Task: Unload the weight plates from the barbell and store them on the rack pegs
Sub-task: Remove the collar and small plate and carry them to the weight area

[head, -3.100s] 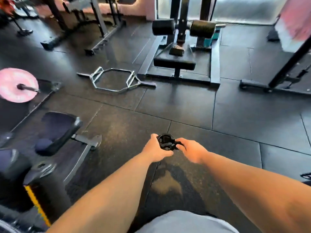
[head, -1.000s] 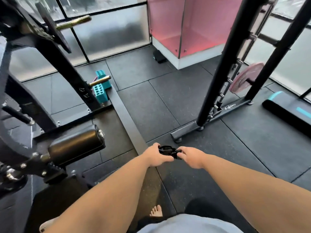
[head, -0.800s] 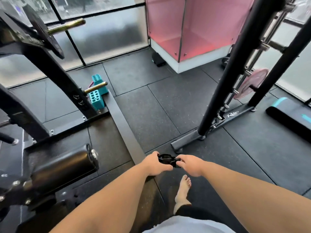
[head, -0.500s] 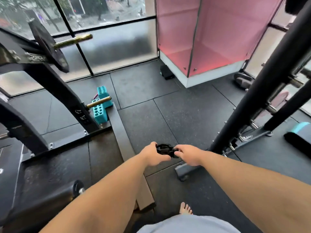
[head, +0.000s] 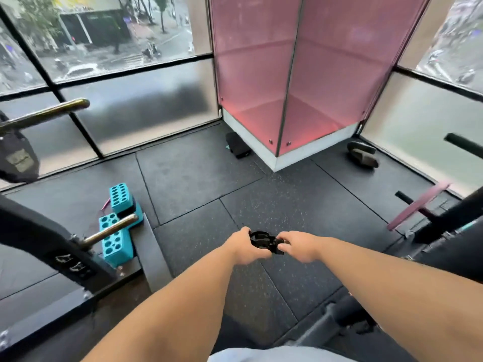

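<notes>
Midair: collar (head: pixel 262 240) clasped; left grip (head: pixel 247 246), right grip (head: pixel 300 245) (curled)

Left hand (head: pixel 247 247), right hand (head: pixel 298 245) around collar (head: pixel 262 239)

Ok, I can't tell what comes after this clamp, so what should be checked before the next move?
1. Clamp gripped by left hand and right hand: ok.
2. Clamp lever open or locked: cannot tell.
3. Bare peg at left: ok.
4. Pink plate at right stored on a rack peg: cannot tell.
5. Slippers off the walking line: ok.
</notes>
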